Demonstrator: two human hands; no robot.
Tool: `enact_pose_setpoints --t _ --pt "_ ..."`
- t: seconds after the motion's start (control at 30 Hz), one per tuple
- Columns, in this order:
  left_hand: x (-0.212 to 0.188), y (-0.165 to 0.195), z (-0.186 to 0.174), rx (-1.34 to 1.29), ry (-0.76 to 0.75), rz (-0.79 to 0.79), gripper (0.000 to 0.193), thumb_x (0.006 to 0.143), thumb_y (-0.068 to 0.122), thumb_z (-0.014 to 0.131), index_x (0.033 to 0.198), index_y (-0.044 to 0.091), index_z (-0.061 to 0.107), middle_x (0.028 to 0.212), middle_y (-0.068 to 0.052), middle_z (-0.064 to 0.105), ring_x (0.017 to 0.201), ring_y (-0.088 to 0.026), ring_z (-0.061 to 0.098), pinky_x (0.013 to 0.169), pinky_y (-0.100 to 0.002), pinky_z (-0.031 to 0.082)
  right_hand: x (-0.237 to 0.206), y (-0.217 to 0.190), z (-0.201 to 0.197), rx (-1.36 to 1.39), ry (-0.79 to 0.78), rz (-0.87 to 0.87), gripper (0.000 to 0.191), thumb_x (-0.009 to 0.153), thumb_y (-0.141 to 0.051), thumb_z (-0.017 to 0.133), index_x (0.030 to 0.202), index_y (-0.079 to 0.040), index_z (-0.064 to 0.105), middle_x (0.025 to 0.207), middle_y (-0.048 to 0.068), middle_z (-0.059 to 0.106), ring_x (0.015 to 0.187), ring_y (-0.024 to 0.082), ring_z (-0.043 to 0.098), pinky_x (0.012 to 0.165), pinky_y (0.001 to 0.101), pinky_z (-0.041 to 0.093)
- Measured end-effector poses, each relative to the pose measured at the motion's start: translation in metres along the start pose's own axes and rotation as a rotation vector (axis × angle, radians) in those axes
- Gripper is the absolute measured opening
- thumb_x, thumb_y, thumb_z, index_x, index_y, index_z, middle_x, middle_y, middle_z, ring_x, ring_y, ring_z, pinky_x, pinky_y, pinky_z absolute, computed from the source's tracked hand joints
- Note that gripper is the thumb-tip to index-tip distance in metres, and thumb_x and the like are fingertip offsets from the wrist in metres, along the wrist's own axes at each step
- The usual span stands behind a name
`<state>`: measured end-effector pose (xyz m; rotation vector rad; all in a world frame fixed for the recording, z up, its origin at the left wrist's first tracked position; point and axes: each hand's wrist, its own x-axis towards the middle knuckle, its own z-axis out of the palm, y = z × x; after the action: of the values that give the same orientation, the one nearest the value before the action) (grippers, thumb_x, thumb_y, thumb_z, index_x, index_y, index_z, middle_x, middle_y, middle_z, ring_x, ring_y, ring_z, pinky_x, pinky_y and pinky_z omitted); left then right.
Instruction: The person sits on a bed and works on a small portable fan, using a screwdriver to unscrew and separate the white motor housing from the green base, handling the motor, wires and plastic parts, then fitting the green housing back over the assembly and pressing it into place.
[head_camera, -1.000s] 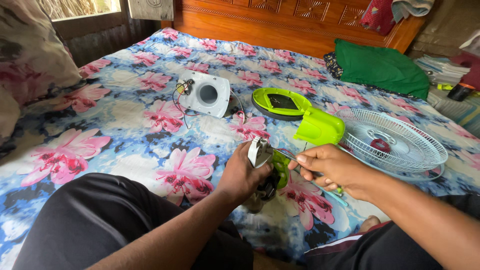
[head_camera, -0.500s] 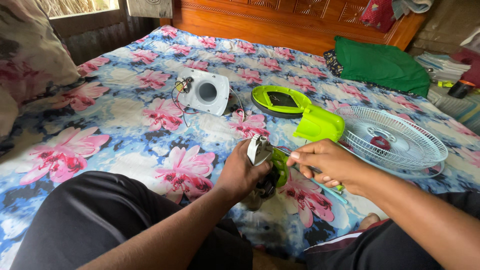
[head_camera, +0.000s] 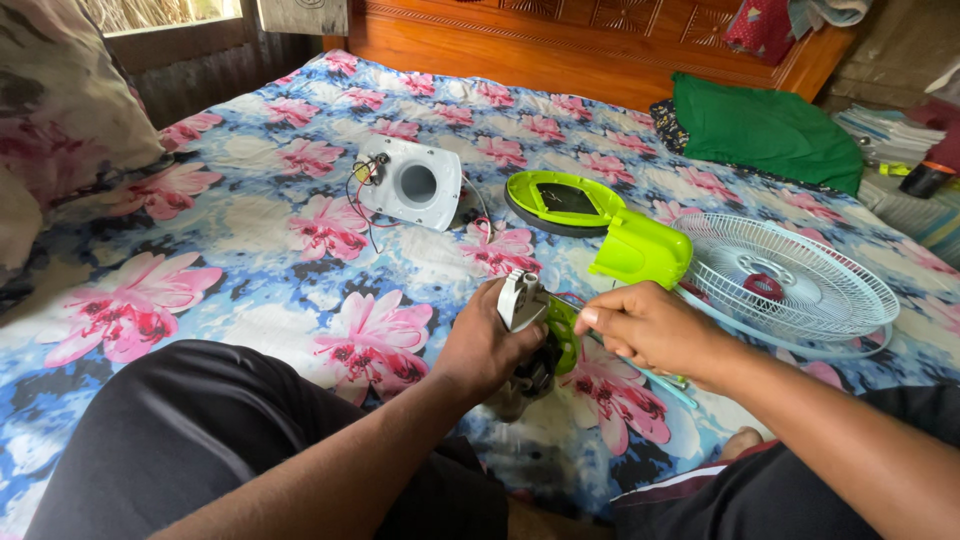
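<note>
Left hand: the left hand (head_camera: 488, 345) is wrapped around a small fan motor unit (head_camera: 535, 345) with a white and green casing, which is gripped from the left side and held upright just above the bed.
Right hand: the right hand (head_camera: 645, 328) is curled, its fingertips (head_camera: 585, 318) pinched together at the top right of the motor unit; what is pinched there is too small to be made out, though thin red wires are seen at that spot.
Motor unit: it is held between both hands, low in the middle of the view, in front of the person's knees; its dark lower part is partly hidden by the left hand.
Bed: a floral sheet (head_camera: 270, 250) in blue, white and pink is spread over the bed, and a wooden headboard (head_camera: 560, 50) is seen at the far end.
White housing: a white plastic housing (head_camera: 412, 183) with a round hole and loose wires is laid on the sheet, well apart from the hands.
Green base: a round lime-green base (head_camera: 562, 200) is laid beyond the hands, with a lime-green neck piece (head_camera: 640, 250) just beside it.
Fan grille: a white wire grille (head_camera: 790, 285) is laid flat to the right, near the right hand.
Green cloth: a folded green cloth (head_camera: 765, 130) is placed by the headboard.
</note>
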<state>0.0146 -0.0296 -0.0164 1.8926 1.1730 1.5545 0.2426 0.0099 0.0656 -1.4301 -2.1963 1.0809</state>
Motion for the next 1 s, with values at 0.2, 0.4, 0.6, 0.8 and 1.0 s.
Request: enact_pose_setpoints --t 0.2,0.4,0.6,0.8,1.0 --pt "0.002 -0.001 -0.003 0.002 -0.014 -0.002 0.043 0.080 0.021 0.073 0.118 0.003 0.064 0.122 -0.021 0.063 0.119 -0.040 0.059 0.104 -0.044 0.046 0.001 -0.012 -0.007 0.607 -0.226 0.380 0.034 0.101 -0.031 0.056 0.110 0.000 0.064 0.061 -0.002 0.042 0.036 0.004 0.025 0.030 0.0224 0.016" --pt "0.003 0.001 0.004 0.003 0.019 -0.011 0.048 0.077 0.018 0.074 0.121 0.003 0.062 0.127 -0.021 0.061 0.121 -0.040 0.058 0.104 -0.044 0.046 0.000 -0.011 -0.012 0.336 -0.156 0.303 0.036 0.101 -0.032 0.053 0.112 -0.001 0.067 0.061 -0.002 0.044 0.037 0.006 0.029 0.033 0.0252 0.021" --pt "0.003 0.000 0.006 0.016 0.012 -0.044 0.049 0.077 0.020 0.075 0.122 0.005 0.063 0.129 -0.021 0.060 0.121 -0.040 0.059 0.103 -0.044 0.046 0.000 -0.006 0.000 -0.048 -0.002 -0.015 0.036 0.100 -0.030 0.052 0.109 -0.004 0.075 0.059 -0.004 0.046 0.044 0.006 0.037 0.039 0.0258 0.031" --pt "0.006 0.001 0.005 0.003 0.006 -0.071 0.050 0.077 0.022 0.076 0.122 0.004 0.063 0.126 -0.021 0.061 0.119 -0.039 0.060 0.102 -0.044 0.047 0.002 -0.003 -0.002 0.046 -0.068 0.091 0.037 0.097 -0.035 0.060 0.103 -0.001 0.072 0.061 -0.003 0.046 0.043 0.007 0.037 0.038 0.0264 0.033" --pt "0.015 0.001 0.002 -0.150 -0.027 -0.206 0.045 0.077 0.023 0.076 0.116 0.003 0.064 0.109 -0.016 0.073 0.100 -0.027 0.072 0.090 -0.038 0.056 0.009 0.008 0.022 0.149 0.233 0.161 0.032 0.091 -0.033 0.069 0.104 -0.004 0.068 0.065 0.003 0.047 0.045 0.011 0.036 0.038 0.0294 0.030"
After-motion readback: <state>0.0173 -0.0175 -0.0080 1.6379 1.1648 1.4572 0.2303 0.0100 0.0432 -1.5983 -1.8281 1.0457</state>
